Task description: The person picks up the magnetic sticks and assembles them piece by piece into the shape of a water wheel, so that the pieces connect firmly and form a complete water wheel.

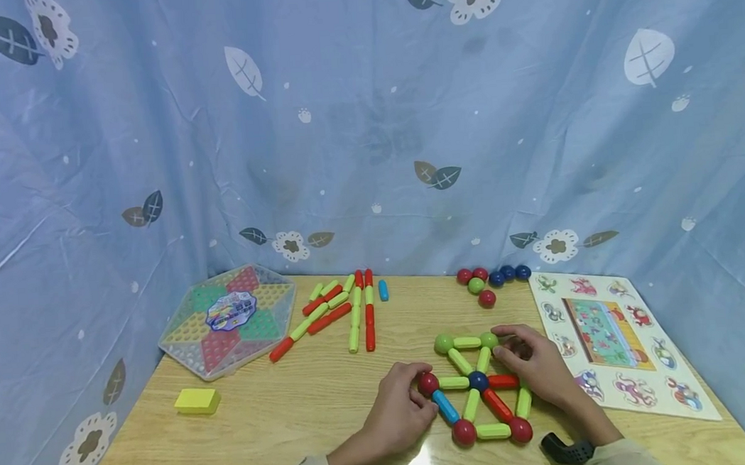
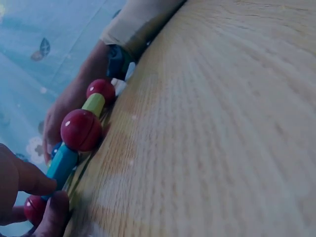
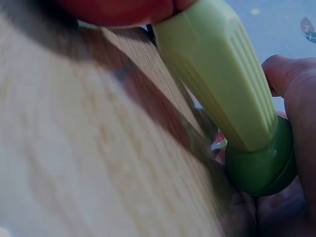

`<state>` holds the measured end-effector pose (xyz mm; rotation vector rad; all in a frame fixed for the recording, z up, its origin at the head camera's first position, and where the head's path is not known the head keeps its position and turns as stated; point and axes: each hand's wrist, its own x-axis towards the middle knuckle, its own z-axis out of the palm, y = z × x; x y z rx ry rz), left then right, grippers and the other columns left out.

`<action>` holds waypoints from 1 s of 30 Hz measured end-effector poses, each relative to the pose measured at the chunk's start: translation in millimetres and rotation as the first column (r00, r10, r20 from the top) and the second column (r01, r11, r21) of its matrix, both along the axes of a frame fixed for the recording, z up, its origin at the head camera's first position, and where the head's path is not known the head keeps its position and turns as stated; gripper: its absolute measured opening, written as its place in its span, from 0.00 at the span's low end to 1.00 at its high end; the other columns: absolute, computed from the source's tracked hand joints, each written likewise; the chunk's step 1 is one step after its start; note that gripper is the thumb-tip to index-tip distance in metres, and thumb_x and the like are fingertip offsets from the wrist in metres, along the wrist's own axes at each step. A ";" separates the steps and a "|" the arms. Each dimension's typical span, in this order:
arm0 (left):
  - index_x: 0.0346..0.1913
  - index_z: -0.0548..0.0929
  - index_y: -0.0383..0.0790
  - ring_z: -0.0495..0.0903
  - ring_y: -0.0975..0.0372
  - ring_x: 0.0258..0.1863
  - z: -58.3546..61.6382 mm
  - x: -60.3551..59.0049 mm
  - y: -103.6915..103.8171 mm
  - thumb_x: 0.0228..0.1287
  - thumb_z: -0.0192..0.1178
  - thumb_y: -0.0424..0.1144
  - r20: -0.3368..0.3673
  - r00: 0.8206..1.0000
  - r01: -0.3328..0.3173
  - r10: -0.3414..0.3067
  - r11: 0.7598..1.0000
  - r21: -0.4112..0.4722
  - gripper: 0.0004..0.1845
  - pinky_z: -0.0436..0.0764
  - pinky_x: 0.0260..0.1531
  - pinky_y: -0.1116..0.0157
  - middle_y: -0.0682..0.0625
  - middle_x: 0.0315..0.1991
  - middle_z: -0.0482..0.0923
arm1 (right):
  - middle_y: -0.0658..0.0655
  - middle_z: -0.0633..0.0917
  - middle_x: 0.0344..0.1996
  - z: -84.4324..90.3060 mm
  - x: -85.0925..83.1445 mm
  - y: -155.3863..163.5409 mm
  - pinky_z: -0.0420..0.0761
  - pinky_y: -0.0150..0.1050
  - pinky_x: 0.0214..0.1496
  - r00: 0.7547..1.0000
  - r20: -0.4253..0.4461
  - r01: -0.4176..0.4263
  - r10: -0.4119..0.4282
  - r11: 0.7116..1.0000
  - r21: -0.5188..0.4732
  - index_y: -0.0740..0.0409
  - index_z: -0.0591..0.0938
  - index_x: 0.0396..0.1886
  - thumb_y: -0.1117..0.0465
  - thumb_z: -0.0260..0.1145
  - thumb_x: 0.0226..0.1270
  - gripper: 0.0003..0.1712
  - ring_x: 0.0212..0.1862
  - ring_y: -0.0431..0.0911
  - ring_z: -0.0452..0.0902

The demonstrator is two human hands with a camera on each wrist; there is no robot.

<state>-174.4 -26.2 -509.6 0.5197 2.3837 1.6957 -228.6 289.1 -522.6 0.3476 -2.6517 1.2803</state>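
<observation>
A flat frame of magnetic sticks and balls [image 1: 478, 382] lies on the wooden table [image 1: 294, 422] near its front edge. My left hand [image 1: 423, 393] pinches the red ball [image 1: 428, 383] at the frame's left corner; the left wrist view shows that red ball [image 2: 33, 207] between my fingertips, with a blue stick [image 2: 61, 165] running off it. My right hand [image 1: 501, 349] curls round the green ball [image 1: 489, 340] at the frame's top right. In the right wrist view the green ball [image 3: 261, 168] sits against my fingers on the end of a green stick [image 3: 222, 79].
Loose red, green and blue sticks [image 1: 345, 309] lie at the back centre, with several spare balls [image 1: 491, 280] to their right. A hexagonal checkers board [image 1: 228, 330] and a yellow block [image 1: 197, 401] sit left. An animal puzzle board [image 1: 616, 338] lies right. Blue curtain surrounds the table.
</observation>
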 end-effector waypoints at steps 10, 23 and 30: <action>0.65 0.82 0.36 0.77 0.74 0.33 6.4 5.0 0.9 0.64 0.71 0.27 -0.083 0.996 -0.025 0.012 0.987 -0.161 0.25 0.79 0.38 0.74 0.52 0.48 0.76 | 0.54 0.88 0.47 -0.3 -1.2 -0.8 0.81 0.33 0.40 1.000 0.000 -0.003 0.003 1.000 0.009 0.52 0.87 0.63 0.59 0.72 0.79 0.17 0.40 0.35 0.80; 0.51 0.89 0.44 0.72 0.73 0.34 6.3 0.1 -4.3 0.61 0.76 0.36 -0.182 0.981 0.005 -0.067 0.947 -0.322 0.15 0.73 0.55 0.64 0.62 0.34 0.77 | 0.54 0.86 0.60 27.0 4.0 11.9 0.85 0.36 0.56 0.952 0.207 -0.261 0.226 0.951 0.165 0.51 0.77 0.78 0.53 0.77 0.72 0.37 0.56 0.45 0.83; 0.53 0.90 0.41 0.73 0.73 0.30 9.8 -4.1 -10.8 0.62 0.78 0.36 -0.136 0.988 0.037 -0.077 0.960 -0.279 0.16 0.75 0.42 0.71 0.60 0.34 0.82 | 0.55 0.85 0.67 25.3 1.4 9.0 0.85 0.45 0.65 0.958 0.168 -0.264 0.234 0.946 0.186 0.50 0.75 0.80 0.48 0.78 0.73 0.40 0.63 0.53 0.84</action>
